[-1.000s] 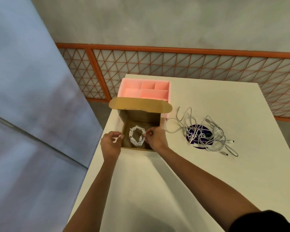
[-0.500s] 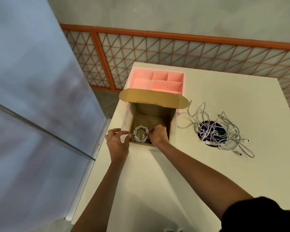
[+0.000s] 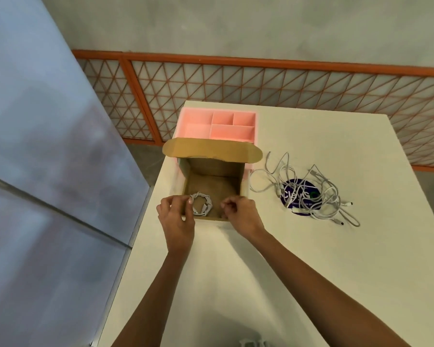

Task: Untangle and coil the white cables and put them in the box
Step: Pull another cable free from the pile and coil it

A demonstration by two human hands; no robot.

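A brown cardboard box [image 3: 214, 169] stands open on the white table, its lid flap folded back. A coiled white cable [image 3: 202, 206] lies on the box floor in the near-left corner. My left hand [image 3: 176, 216] pinches the box's near-left wall, with a fingertip right beside the coil. My right hand [image 3: 239, 212] hovers over the near edge of the box, fingers loosely curled and holding nothing. To the right of the box, a tangle of white cables [image 3: 313, 196] is spread on the table.
A pink divided organizer [image 3: 219, 127] sits directly behind the box. The tangle partly covers a round dark blue sticker [image 3: 295, 196]. The table's left edge [image 3: 145, 221] runs close to the box. An orange lattice fence [image 3: 261, 81] stands beyond the table.
My right hand lowered the coil into the box and let go of it. The coil now rests in the near-left corner. My left hand stayed at the box's near-left wall.
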